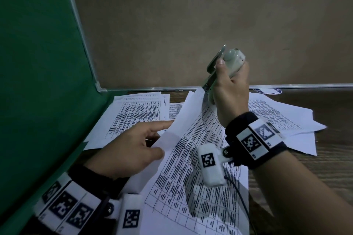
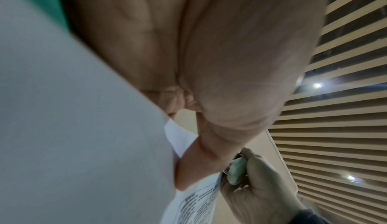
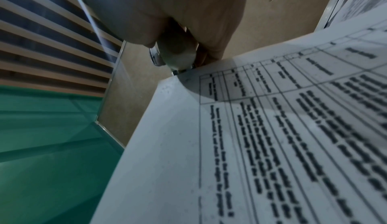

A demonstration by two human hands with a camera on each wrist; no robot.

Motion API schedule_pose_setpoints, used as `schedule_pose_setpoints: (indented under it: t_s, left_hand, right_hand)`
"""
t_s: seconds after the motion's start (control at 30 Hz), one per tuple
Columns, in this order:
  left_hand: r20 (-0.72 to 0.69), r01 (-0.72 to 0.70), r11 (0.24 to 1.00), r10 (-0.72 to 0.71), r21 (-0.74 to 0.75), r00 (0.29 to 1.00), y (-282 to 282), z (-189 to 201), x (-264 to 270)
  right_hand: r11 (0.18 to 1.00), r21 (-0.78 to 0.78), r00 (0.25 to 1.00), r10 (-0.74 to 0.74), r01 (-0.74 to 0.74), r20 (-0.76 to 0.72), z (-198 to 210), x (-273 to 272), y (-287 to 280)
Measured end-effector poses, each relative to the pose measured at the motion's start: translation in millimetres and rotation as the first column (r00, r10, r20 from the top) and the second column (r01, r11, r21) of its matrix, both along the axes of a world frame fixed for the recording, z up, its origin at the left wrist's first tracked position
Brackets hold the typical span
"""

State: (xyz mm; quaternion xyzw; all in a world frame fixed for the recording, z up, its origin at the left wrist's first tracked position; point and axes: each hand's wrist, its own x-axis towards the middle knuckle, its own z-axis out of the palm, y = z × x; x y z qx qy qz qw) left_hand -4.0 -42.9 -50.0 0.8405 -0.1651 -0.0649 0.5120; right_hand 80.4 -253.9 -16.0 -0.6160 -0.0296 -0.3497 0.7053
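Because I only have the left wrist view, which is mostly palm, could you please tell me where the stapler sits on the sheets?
Observer: In the head view, the right hand holds the stapler nose down at the raised far corner of the printed sheets.
Operator: Thank you. Is that corner inside its mouth?
Observer: The right wrist view shows the corner meeting the stapler's metal tip. How deep it goes is hidden.
Operator: And how does the left hand hold the sheets?
Observer: The left hand pinches their left edge, which is raised above other papers lying on the table.
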Motion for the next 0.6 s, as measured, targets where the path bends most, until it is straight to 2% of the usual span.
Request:
schedule_pose_setpoints:
  t_s: [0.4, 0.6]
  left_hand:
    - [0.016, 0.062, 0.998, -0.062, -0.006, 0.998, -5.6, 2.5, -4.6]
    - [0.025, 0.036, 0.999, -0.036, -0.011, 0.999, -2.7, 0.0, -2.4]
  right_hand:
    - [0.998, 0.046, 0.993, 0.035, -0.041, 0.115, -0.3, -7.5, 1.1]
    - [0.998, 0.031, 0.997, 0.048, -0.050, 0.053, 2.1, -9.2, 0.7]
